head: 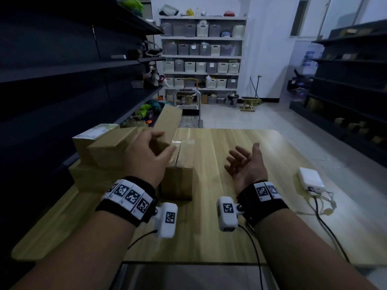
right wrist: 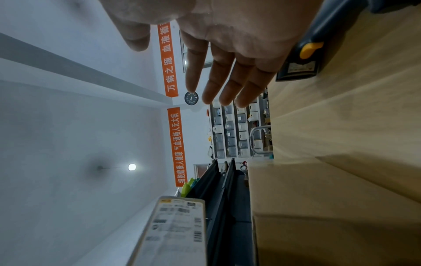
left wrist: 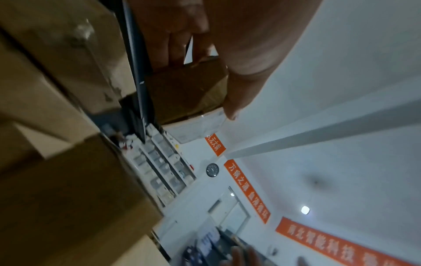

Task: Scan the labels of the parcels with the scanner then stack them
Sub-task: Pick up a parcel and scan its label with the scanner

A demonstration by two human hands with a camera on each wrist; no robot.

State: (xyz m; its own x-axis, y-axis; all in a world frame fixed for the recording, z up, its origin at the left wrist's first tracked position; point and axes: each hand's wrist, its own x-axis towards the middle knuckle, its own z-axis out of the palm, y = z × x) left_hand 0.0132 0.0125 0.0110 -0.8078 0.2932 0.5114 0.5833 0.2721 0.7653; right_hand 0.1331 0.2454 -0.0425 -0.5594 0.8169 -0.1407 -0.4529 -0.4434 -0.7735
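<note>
At the bottom of the head view, two forearms with black wristbands carrying white coded tags reach over a light wood-grain surface [head: 219, 237]. Left of centre, the left hand [head: 146, 155] grips a long, narrow brown cardboard parcel [head: 167, 122], thumb on one side and fingers on the other, holding it tilted with its far end raised toward the upper middle of the frame. The left wrist view shows a white printed label [left wrist: 196, 126] on one face of this parcel, and the right wrist view shows that label [right wrist: 177, 230] at its lower centre. Right of centre, the right hand [head: 245, 162] lies palm up, fingers loosely spread and holding nothing. In the right wrist view a dark handheld scanner with a yellow button [right wrist: 305, 54] lies on the surface just beside that hand, at the upper right of the frame; whether they touch cannot be told. Under the left hand a tall brown cardboard box [head: 180, 174] stands on the surface. To its left, more brown cardboard boxes [head: 100, 153] are piled at the surface's left edge, one with a white label on top. At the right edge a white rectangular power bank [head: 311, 181] lies with cables plugged in. Beyond, dark metal shelving [head: 62, 70] fills the left of the frame and white shelves of storage bins [head: 201, 57] line the back wall.
</note>
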